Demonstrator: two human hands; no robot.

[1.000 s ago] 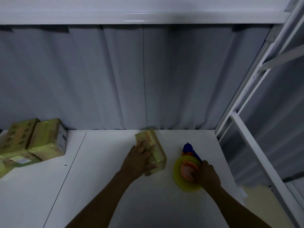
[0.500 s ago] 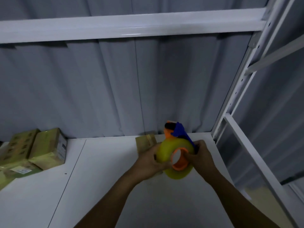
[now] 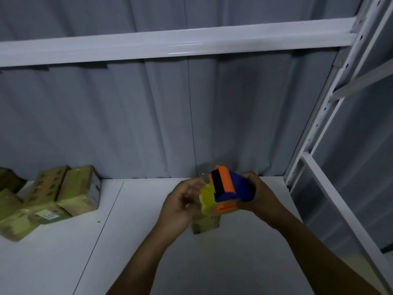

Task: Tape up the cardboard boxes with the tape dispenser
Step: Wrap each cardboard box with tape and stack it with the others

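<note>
My right hand (image 3: 258, 195) grips the blue and orange tape dispenser (image 3: 231, 188) and holds it in the air above the white shelf surface (image 3: 138, 248). Its yellowish tape roll (image 3: 207, 199) faces my left hand (image 3: 180, 206), whose fingers curl at the roll's left edge and pinch a clear strip of tape there; motion blur hides the exact grip. A small cardboard box (image 3: 205, 225) wrapped in yellowish tape stands on the surface right under the dispenser, mostly hidden by it and by my hands.
Several taped cardboard boxes (image 3: 78, 190) are piled at the left edge of the surface. A grey curtain hangs close behind. A white shelf beam (image 3: 170, 47) runs overhead, and a perforated upright (image 3: 319, 135) with a sloping rail borders the right side.
My right hand picked the dispenser up off the surface and turned it so its orange and blue housing faces up. My left hand left the small box and went to the tape roll.
</note>
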